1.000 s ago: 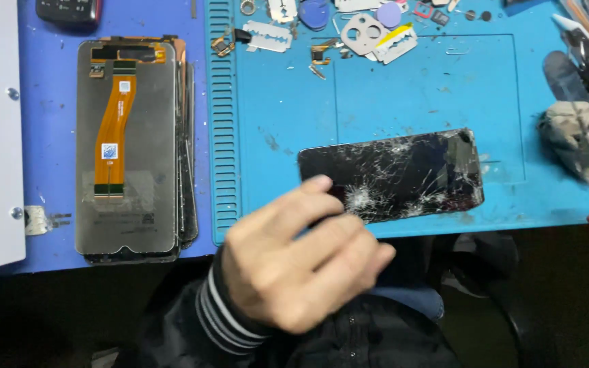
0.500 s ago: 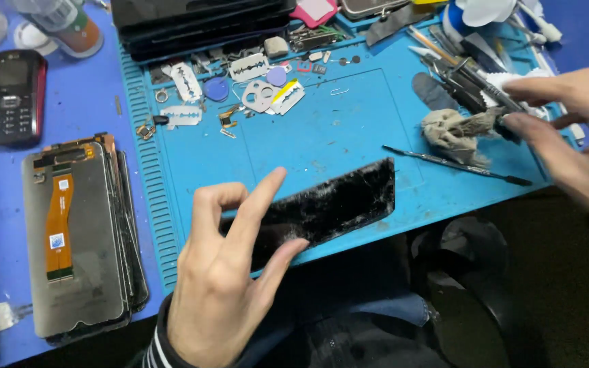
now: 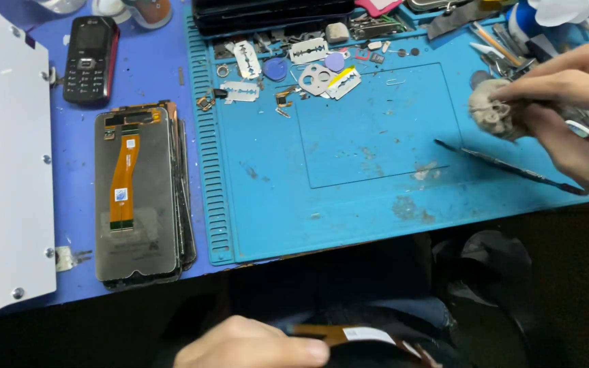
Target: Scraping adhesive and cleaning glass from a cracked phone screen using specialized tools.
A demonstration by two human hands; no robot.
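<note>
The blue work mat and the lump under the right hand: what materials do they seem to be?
Blue work mat: probably silicone rubber, matte, with moulded ridges and smudges. Lump under the right hand: greyish, wrinkled, perhaps putty or a dirty rag; unclear.

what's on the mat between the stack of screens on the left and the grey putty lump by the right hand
In the head view, mostly bare blue mat with smudges lies between the stack of screens and putty lump; a thin dark tool lies just below it.

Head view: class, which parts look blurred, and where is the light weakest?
Head view: left hand at the bottom edge is motion-blurred; blue mat and stacked phone screens are sharp and evenly lit; the area below the table edge is dark.
</note>
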